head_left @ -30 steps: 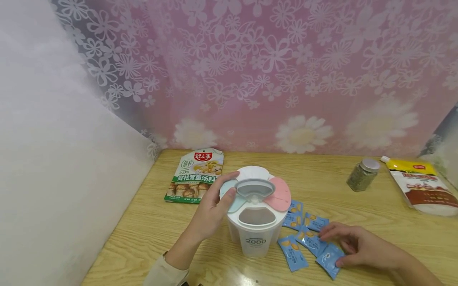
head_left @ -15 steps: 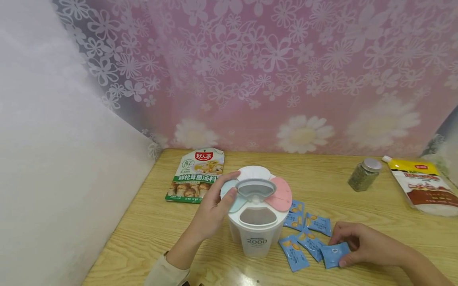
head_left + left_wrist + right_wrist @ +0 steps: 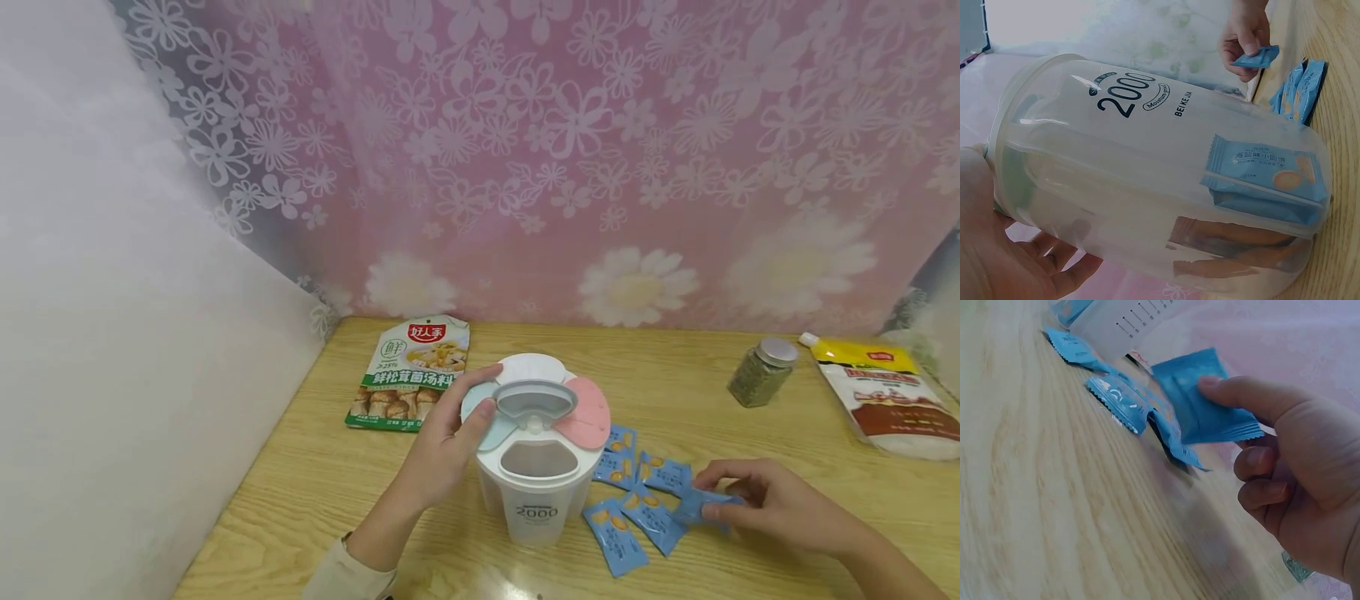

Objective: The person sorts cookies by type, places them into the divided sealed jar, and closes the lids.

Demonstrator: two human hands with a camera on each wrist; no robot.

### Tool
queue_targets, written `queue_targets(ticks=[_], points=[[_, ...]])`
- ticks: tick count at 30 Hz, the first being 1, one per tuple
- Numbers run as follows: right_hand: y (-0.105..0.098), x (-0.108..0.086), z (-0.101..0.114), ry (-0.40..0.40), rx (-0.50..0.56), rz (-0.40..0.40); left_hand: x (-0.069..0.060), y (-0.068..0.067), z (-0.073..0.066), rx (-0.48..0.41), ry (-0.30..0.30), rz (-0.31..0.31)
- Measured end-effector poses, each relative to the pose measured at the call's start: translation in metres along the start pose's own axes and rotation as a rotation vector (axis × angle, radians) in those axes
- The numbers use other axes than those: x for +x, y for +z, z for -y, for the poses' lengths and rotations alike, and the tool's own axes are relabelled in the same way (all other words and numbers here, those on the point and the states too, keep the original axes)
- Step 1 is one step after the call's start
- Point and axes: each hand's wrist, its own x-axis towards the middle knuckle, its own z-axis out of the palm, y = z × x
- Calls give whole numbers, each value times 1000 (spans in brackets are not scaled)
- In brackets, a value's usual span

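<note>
A translucent storage container (image 3: 534, 512) with a multi-part lid stands on the table. Its front flap (image 3: 534, 400) is raised, baring one compartment opening. My left hand (image 3: 438, 454) grips the lid's left edge, thumb on the pale blue flap (image 3: 495, 429). Through the wall, the left wrist view shows blue snack packets (image 3: 1266, 175) and brown packets (image 3: 1229, 240) in separate compartments. Right of the container, my right hand (image 3: 783, 504) pinches a blue snack packet (image 3: 1200, 403) between thumb and fingers, raised off the table. Several more blue packets (image 3: 652, 517) lie beside the container.
A mushroom soup seasoning pouch (image 3: 408, 375) lies behind the container on the left. A glass jar of dried herbs (image 3: 761, 375) stands at the back right, near a yellow-and-white spouted pouch (image 3: 885, 396). A floral curtain (image 3: 525, 167) hangs along the table's back edge.
My right hand has taken hold of one blue packet, lifted it from the others and tilted it. My left hand keeps its grip on the container.
</note>
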Motion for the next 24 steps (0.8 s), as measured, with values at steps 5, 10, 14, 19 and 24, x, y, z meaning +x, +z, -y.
queue_targets(ticks=[5, 10, 14, 19, 24], points=[[3, 3, 11, 7, 22, -56, 1, 0, 0, -5, 4, 4], [7, 10, 28, 139, -9, -168, 0, 0, 0, -5, 3, 3], [10, 15, 38, 224, -42, -217, 0, 1, 0, -7, 4, 2], [14, 19, 48, 290, -103, -290, 1, 2, 1, -8, 9, 4], [17, 25, 60, 262, -65, -310, -1, 1, 1, -2, 4, -9]])
